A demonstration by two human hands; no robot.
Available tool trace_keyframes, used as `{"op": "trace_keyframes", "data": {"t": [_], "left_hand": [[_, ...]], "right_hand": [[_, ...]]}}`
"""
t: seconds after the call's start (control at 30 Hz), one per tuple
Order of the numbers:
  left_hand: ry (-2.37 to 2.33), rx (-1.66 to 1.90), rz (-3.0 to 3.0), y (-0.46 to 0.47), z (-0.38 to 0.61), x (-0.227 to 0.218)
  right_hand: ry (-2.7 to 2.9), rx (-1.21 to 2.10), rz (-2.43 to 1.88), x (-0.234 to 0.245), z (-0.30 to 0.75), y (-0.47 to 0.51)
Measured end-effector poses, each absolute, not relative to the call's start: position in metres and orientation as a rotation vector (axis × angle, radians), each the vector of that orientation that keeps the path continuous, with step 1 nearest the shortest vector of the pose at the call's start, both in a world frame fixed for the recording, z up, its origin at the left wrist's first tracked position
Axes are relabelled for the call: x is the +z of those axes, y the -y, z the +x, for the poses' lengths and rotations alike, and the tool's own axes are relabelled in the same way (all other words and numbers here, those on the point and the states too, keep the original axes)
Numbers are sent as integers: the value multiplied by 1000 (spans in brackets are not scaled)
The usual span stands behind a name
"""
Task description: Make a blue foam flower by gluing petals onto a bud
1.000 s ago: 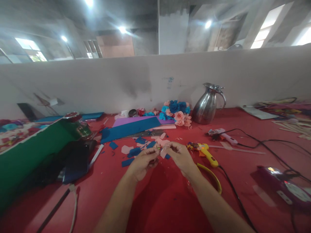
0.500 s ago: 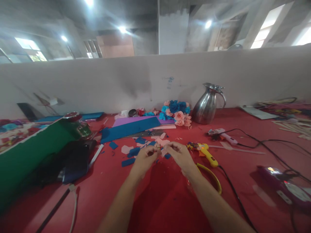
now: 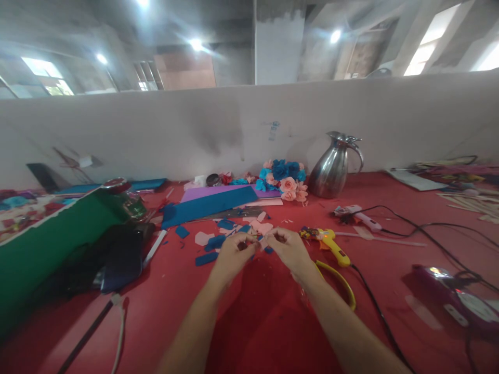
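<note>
the right hand [image 3: 288, 252] pinched a small pink piece [image 3: 263, 242] low over the table [image 3: 249, 322], and the left hand [image 3: 234, 254] met it with narrowed fingertips, their hold too small to tell. a bunch of paper flowers [image 3: 288, 184] looked finished; the piece in hand seemed partway, with loose cut pieces [image 3: 215, 242] seemingly left over. the green-walled box [image 3: 58, 244] held coloured bits; the metal jug's [image 3: 329, 171] inside was hidden.

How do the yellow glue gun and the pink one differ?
The yellow glue gun lies near the right hand; the pink glue gun lies farther back. The yellow glue gun is brightly coloured, the pink glue gun pale. Both have dark cords and rest on the red table.
</note>
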State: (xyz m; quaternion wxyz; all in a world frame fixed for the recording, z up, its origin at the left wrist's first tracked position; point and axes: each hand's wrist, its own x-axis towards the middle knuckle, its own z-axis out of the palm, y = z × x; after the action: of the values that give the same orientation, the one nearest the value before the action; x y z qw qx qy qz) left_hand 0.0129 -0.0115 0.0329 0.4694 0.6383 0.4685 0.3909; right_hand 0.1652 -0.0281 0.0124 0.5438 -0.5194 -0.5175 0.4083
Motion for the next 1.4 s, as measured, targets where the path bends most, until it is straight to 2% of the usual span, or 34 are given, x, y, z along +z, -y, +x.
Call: {"op": "trace_keyframes", "data": {"t": [1.07, 1.4], "left_hand": [[-1113, 978, 1622, 9, 13, 31], [-1051, 863, 1400, 12, 12, 35]], "right_hand": [[1234, 984, -1199, 11, 163, 28], [1222, 1028, -1186, 14, 163, 29]]}}
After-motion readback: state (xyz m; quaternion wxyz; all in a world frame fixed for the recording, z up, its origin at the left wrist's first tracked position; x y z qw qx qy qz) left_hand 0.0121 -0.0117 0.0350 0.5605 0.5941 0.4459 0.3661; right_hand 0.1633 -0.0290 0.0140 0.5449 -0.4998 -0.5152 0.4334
